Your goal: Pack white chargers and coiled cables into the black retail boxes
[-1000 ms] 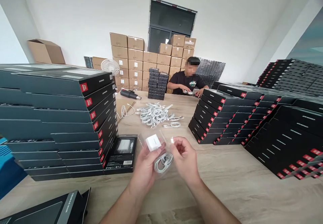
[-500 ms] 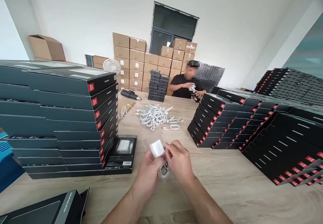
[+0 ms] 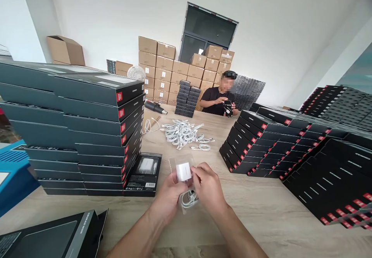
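Observation:
Between my hands is a clear plastic tray (image 3: 173,163) that holds a white charger (image 3: 183,171) in its upper part and a coiled white cable (image 3: 189,199) in its lower part. My left hand (image 3: 171,191) is closed around the tray's left side, thumb across the front. At the right edge, beside the charger, my right hand (image 3: 208,184) pinches with thumb and forefinger; the tips are partly hidden. A black box (image 3: 143,178) with a window showing a charger lies left of my hands. Beyond them is a heap of white cables (image 3: 183,134).
Tall stacks of black boxes stand at left (image 3: 101,134) and right (image 3: 252,141). An open black box (image 3: 52,236) lies front left. A heat gun (image 3: 156,107) rests farther back. Across the table a person (image 3: 217,99) handles a small black box (image 3: 228,109), before stacked cartons (image 3: 164,73).
The view has swung slightly left, so the scene sits farther right. My hands still hold the tray, with more of the cable showing. The person opposite now holds the black box upright.

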The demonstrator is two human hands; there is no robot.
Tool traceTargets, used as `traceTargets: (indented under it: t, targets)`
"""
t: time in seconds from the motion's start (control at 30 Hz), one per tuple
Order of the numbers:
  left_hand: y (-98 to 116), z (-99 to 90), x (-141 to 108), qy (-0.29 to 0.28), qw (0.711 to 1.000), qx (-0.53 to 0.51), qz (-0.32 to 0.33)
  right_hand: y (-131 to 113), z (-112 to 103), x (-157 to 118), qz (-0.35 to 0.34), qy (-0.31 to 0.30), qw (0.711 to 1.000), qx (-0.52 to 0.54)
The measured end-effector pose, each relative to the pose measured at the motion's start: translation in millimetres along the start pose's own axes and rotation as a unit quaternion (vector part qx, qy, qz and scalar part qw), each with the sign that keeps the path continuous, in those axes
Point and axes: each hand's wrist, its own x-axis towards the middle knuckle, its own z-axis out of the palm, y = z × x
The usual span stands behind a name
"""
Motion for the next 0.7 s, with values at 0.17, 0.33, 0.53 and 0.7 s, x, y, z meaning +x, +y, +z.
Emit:
traceTargets:
  t: [0.17,0.33,0.53,0.7]
  targets:
    - [3.3,-4.8,-0.2,0.021,0.999,-0.034,-0.018,2.1,-3.3,-4.5,-0.017,0.006,1.000,0.021]
    - [9.8,-12.7,-1.6,0.032,0.996,-0.068,-0.048,15.0,-5.6,-8.0,0.047,-0.048,0.986,0.153]
    - [13.6,-12.3,-1.4,0.041,0.996,-0.068,-0.047,20.3,-6.3,-10.8,0.033,-0.071,0.977,0.198]
    - [8.7,-9.8,0.6,0.073,0.995,-0.066,-0.036,12.9,4.0,-14.7,0.021,-0.026,0.989,0.143]
